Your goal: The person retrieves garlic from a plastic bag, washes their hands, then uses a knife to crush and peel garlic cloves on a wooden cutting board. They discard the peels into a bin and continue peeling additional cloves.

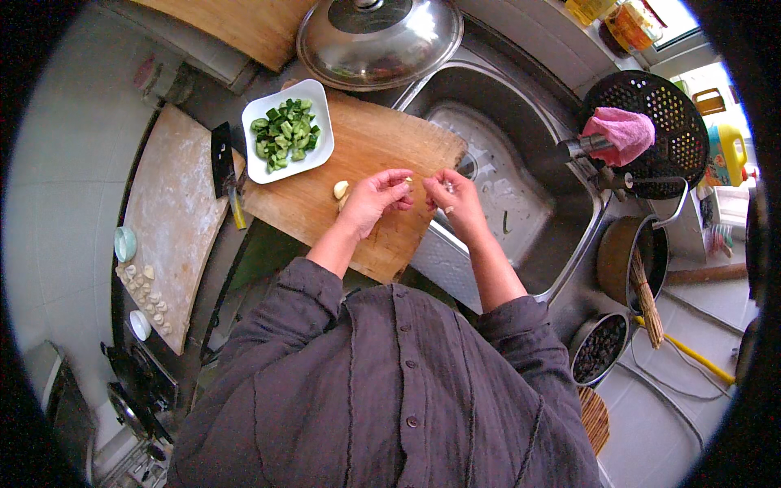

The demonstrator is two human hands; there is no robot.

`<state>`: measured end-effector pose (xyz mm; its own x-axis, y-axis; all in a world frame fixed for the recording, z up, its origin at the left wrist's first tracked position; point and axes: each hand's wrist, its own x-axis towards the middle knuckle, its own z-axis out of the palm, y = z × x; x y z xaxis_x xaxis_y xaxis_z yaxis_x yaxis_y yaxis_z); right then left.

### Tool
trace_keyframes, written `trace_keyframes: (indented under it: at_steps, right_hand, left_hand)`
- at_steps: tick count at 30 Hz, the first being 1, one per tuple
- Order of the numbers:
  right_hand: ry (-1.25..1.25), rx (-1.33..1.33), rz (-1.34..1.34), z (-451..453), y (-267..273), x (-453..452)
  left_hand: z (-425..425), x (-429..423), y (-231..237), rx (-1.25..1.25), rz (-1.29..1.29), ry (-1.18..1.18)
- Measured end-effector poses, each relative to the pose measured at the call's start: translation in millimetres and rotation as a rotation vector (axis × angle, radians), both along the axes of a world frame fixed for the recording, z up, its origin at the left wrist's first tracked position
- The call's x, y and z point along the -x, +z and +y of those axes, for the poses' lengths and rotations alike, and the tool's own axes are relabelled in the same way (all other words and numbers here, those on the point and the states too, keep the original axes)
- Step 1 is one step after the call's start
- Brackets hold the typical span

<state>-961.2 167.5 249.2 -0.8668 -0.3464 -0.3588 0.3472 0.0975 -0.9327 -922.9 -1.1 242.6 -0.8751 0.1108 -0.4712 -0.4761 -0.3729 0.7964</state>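
Above the wooden cutting board [372, 131], my left hand [379, 200] pinches a small pale piece, apparently a garlic clove [408, 180], between thumb and fingertips. Just right of it, at the board's edge by the sink, is my right hand [456, 198], its fingers curled. Whitish bits like garlic skin [449, 210] cling to that hand; whether the fingers grip any is unclear. A peeled-looking garlic clove [341, 189] lies beside my left hand, with more garlic partly hidden behind the hand. On the board's far left corner stands a white square bowl [249, 131] of chopped cucumber [287, 134].
A cleaver [221, 161] lies left of the board, near a floured board [174, 177] with several dough pieces [146, 293]. The steel sink [518, 134] is at right, under a faucet [589, 146] draped with a pink cloth [619, 135]. A domed lid [390, 46] sits behind.
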Motion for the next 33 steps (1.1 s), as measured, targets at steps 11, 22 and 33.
trace_keyframes:
  at_steps: [11, 22, 33]
  right_hand:
    - [0.446, -0.411, 0.370, 9, 27, 8]
    - [0.188, -0.054, -0.039, 10, 1, -14]
    - [0.215, 0.211, -0.267, 18, 14, -11]
  left_hand:
    - [17, -5, 20, 0.955, 0.737, -0.087]
    - [26, -7, 23, 0.838, 0.835, -0.039]
    - [25, -7, 25, 0.711, 0.763, -0.043]
